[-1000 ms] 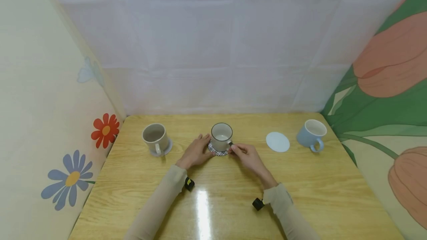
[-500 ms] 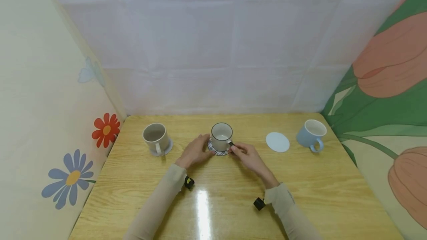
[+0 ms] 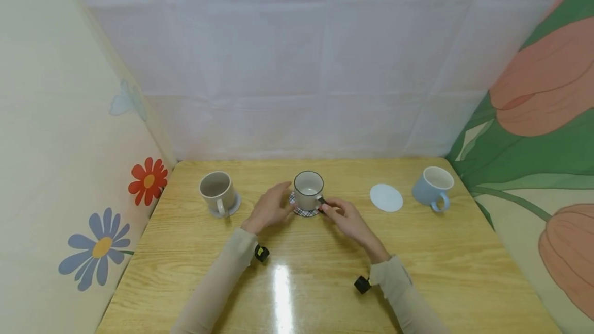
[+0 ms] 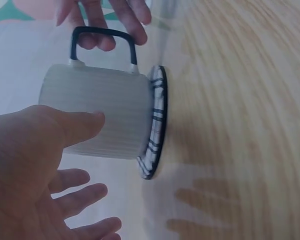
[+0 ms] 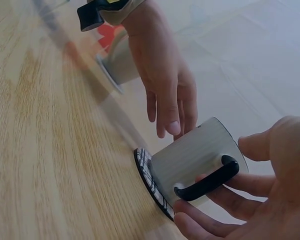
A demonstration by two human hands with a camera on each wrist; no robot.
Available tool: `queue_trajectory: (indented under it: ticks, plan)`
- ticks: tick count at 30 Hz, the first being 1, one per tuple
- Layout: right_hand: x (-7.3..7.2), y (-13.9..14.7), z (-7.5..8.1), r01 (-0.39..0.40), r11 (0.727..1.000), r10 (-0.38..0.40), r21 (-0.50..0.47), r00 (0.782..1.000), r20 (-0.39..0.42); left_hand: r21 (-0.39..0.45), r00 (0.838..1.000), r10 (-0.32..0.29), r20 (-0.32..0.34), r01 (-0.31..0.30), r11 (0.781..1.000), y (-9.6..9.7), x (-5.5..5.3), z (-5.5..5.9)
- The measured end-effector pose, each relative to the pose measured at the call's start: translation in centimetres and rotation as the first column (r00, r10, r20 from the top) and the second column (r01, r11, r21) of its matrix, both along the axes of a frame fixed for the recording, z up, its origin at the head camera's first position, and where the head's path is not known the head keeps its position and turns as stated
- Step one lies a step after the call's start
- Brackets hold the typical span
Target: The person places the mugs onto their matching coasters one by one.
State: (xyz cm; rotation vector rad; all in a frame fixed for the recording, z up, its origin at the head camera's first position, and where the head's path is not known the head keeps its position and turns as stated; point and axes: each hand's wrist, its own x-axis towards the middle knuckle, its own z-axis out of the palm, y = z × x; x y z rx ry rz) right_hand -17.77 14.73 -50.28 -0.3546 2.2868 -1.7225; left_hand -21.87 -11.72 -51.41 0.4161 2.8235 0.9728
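A pale ribbed mug (image 3: 308, 192) with a dark rim and a black handle (image 5: 210, 182) stands upright on a round plaid coaster (image 4: 155, 125) at the middle of the table. To its left, my left hand (image 3: 269, 207) has its thumb and fingers spread and loosely bent, holding nothing. Its thumb overlaps the mug's side in the left wrist view. My right hand (image 3: 345, 220) is at the handle, fingers loosely bent with their tips just behind it. In the right wrist view its thumb (image 5: 255, 145) stands apart from the handle, near the rim.
A grey-beige mug (image 3: 216, 193) stands on a pale round coaster (image 3: 235, 205) to the left. On the right lie a bare white round coaster (image 3: 386, 198) and, beyond it, a light blue mug (image 3: 432, 187) directly on the wooden table (image 3: 320, 282). A white cloth wall rises behind.
My left hand has drawn slightly back to the left, its fingers lifting from beside the coaster. My right hand has barely shifted at the handle. The mug and coaster stay in place.
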Motion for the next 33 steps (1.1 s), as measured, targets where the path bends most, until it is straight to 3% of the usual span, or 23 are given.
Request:
queue_trajectory:
  ticks: [9,22,33]
  plan:
    - [0.5,0.6,0.7,0.024,0.997,-0.022,0.068,0.999,-0.035,0.042,0.997,-0.003,-0.083,0.007,0.999,0.1,0.3,1.4]
    - [1.1,1.9,1.5,0.081,0.991,-0.075,0.109,0.996,-0.055,0.053,0.976,-0.051,-0.210,0.063,0.997,1.3,0.2,3.3]
    - [1.1,3.9,2.3,0.109,0.981,-0.085,0.161,0.985,-0.152,0.070,0.959,-0.092,-0.268,0.114,0.991,2.8,1.1,4.7]
